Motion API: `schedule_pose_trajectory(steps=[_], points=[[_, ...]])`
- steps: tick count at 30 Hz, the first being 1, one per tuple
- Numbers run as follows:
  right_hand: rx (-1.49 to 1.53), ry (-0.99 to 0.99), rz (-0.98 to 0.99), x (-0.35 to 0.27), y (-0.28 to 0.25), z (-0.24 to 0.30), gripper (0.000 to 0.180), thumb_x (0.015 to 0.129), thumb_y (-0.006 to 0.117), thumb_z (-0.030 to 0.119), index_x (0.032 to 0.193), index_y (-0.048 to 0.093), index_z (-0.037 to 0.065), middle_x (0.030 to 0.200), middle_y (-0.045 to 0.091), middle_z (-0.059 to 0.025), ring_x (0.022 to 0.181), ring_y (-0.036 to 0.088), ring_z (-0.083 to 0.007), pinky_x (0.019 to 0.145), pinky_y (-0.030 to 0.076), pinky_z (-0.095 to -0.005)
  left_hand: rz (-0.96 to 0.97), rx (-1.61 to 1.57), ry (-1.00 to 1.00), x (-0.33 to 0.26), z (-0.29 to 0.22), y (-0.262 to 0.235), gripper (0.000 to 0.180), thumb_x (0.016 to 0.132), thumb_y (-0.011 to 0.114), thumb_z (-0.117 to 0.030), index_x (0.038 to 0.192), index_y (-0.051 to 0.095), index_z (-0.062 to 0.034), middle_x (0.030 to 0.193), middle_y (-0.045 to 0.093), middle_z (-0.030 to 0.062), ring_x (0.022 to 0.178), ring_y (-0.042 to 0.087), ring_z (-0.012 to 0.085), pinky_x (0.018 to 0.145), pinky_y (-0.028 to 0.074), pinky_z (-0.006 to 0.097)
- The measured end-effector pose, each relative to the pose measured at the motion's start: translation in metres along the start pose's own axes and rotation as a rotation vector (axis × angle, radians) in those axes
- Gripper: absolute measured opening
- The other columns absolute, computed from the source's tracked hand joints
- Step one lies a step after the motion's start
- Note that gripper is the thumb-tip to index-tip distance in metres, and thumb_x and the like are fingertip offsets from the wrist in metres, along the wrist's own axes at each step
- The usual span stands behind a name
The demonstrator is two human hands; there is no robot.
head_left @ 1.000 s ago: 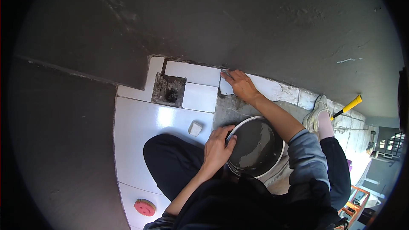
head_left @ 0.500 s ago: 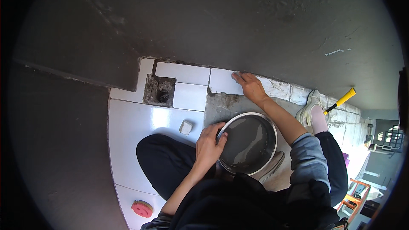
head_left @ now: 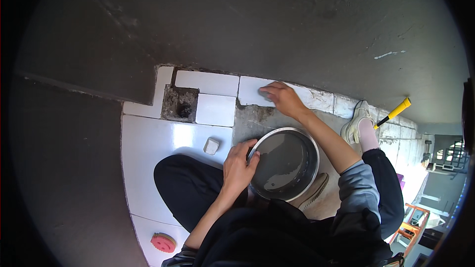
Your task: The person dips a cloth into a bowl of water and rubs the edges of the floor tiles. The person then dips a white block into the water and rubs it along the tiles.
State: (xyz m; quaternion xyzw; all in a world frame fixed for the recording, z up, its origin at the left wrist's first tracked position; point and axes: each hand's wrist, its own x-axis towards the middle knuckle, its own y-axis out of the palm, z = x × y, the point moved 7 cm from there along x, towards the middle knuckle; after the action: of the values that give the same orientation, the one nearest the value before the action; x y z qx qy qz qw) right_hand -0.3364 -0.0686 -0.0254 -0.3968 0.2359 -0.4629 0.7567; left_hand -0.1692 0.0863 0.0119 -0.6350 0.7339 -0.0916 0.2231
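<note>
Tile (head_left: 250, 93) lengthwise along wall (head_left: 237, 24), beneath right fingers (head_left: 271, 89)

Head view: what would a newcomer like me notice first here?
Probably the round bowl of wet grey stuff near the middle, with the left hand gripping its rim. Above it, the right hand is at a white tile along the dark wall. Bright spots of colour stand out too: a yellow handle beside a shoe at the right, and a pink smiley pad at lower left.
</note>
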Motion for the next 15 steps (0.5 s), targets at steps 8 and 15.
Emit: schedule_pose_trajectory(steps=[8,15], points=[[-0.227,-0.300,0.098,0.069,0.055,0.037,0.030,0.080,0.063,0.000,0.109,0.067,0.004,0.104,0.064,-0.0094,0.100,0.058,-0.0279,0.090,0.049,-0.0379,0.041,-0.012,-0.052,0.001,0.002,0.002,0.031,0.087,0.062,-0.015,0.117,0.062,-0.0048,0.107,0.064,0.0156,0.101,0.059,0.0352,0.086,0.047,0.042],[-0.104,-0.311,0.117,0.052,0.060,0.026,0.031,0.077,0.064,-0.002,0.107,0.068,0.006,0.104,0.064,-0.0071,0.101,0.058,-0.0264,0.092,0.048,-0.0358,0.055,-0.013,-0.051,0.002,0.002,0.001,0.031,0.087,0.062,-0.014,0.117,0.062,-0.0048,0.107,0.064,0.0155,0.100,0.059,0.0351,0.086,0.047,0.042]])
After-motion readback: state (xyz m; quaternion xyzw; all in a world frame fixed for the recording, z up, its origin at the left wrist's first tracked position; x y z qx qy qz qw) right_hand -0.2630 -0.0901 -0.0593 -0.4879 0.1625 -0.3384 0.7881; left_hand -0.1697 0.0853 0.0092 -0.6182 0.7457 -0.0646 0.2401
